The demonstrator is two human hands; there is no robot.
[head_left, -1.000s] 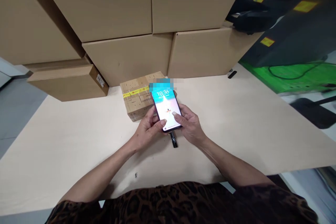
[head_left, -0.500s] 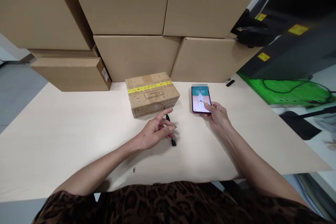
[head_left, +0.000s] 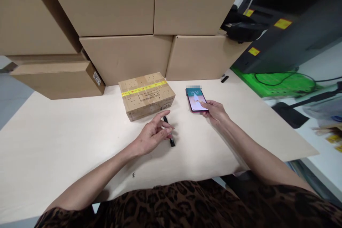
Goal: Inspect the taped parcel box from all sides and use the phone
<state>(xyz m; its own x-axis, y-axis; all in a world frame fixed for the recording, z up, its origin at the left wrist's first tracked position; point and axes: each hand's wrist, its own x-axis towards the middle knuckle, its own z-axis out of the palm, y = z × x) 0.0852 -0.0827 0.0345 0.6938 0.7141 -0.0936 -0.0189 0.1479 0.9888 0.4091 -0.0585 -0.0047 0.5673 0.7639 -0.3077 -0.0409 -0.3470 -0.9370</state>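
A phone (head_left: 195, 99) with a lit screen lies flat on the pale table (head_left: 66, 139), right of centre. My right hand (head_left: 214, 112) rests at its near right corner, fingertips on the phone's edge and screen. My left hand (head_left: 153, 134) hovers over a black pen-like tool (head_left: 169, 136) lying on the table, fingers loosely curled and touching it. Just beyond the tool sits a small cardboard box (head_left: 146, 94) sealed with yellow tape.
Large cardboard cartons (head_left: 125, 55) are stacked along the table's far edge, with a flat one (head_left: 57, 78) at the left. A small black object (head_left: 224, 78) lies near the far right corner. A dark machine (head_left: 280, 35) and green mat (head_left: 278, 83) stand to the right.
Both hands held the phone over the table a second ago. My right hand has set it down to the right. My left hand let go and dropped onto the black tool.
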